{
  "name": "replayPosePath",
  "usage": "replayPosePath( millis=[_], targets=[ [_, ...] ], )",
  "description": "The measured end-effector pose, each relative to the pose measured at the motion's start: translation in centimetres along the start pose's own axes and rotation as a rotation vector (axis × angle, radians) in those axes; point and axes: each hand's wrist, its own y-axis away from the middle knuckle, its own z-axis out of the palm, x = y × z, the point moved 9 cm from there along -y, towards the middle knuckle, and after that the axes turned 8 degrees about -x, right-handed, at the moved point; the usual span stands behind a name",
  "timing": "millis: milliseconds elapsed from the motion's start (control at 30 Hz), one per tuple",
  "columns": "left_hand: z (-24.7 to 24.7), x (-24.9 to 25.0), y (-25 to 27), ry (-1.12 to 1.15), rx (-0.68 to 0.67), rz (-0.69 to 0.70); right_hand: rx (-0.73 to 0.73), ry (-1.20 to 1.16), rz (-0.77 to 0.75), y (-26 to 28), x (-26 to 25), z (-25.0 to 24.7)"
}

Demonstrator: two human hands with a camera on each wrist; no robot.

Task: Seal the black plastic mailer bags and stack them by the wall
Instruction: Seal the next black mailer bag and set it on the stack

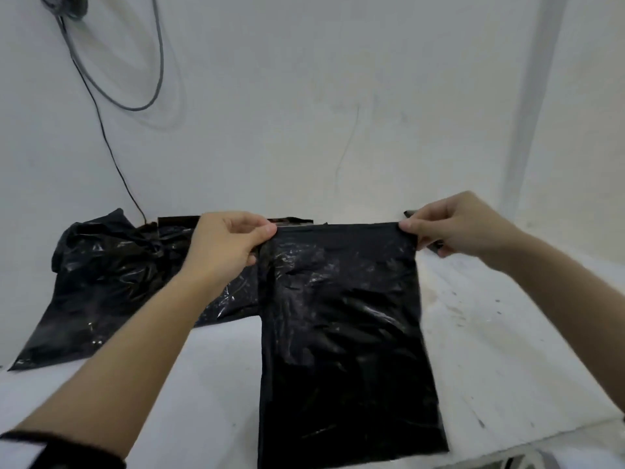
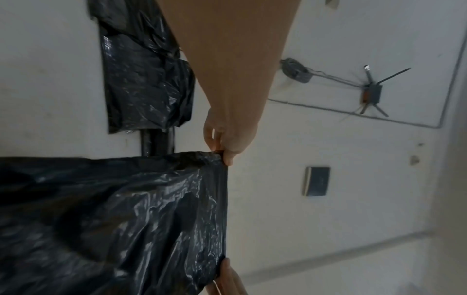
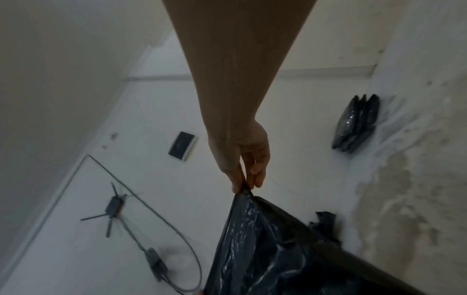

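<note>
I hold one black mailer bag [image 1: 341,333] up by its top edge, and it hangs flat over the white table [image 1: 216,367]. My left hand [image 1: 269,231] pinches the bag's top left corner between thumb and fingers. My right hand [image 1: 407,229] pinches the top right corner. The left wrist view shows the left hand [image 2: 222,153] pinching the crinkled bag [image 2: 113,219]. The right wrist view shows the right hand [image 3: 243,185] gripping the bag [image 3: 278,249]. A small stack of folded black bags [image 3: 356,123] leans at the wall, mostly hidden behind my right hand in the head view.
A loose pile of crumpled black bags [image 1: 111,279] lies at the back left against the wall. A grey cable [image 1: 111,79] hangs down the wall above it. A router with antennas [image 2: 371,93] and a dark wall plate [image 2: 317,181] are mounted on the wall.
</note>
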Motion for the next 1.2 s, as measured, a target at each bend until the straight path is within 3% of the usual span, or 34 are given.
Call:
replayPosePath(
  millis=[133, 267, 333, 467, 600, 800, 933, 1200],
  targets=[
    [1.2, -4.4, -1.2, 0.014, 0.048, -0.098, 0.116, -0.082, 0.113, -1.9, 4.1, 1.8],
    [2.3, -7.5, -1.8, 0.165, 0.060, -0.227, 0.109, -0.690, 0.348, -2.7, 7.7, 5.1],
    [2.9, -8.9, -1.6, 0.227, 0.062, -0.294, 0.102, -0.826, 0.436, -2.8, 8.7, 6.5],
    [3.9, -11.5, -1.0, 0.322, 0.091, -0.405, 0.146, -0.795, 0.528, -2.7, 10.2, 8.1],
    [4.1, -13.2, 0.4, 0.254, 0.126, -0.382, 0.251, -0.785, 0.535, -2.5, 11.8, 9.2],
    [2.6, -13.0, 0.6, 0.226, 0.167, -0.441, 0.167, -0.660, 0.578, -2.2, 12.1, 9.7],
    [2.8, -12.7, 0.7, 0.260, 0.172, -0.529, 0.067, -0.809, 0.644, -1.9, 11.6, 11.4],
    [5.8, -14.8, 2.9, 0.616, 0.163, -0.721, 0.112, -0.826, 0.631, -1.4, 12.2, 12.3]
  ],
)
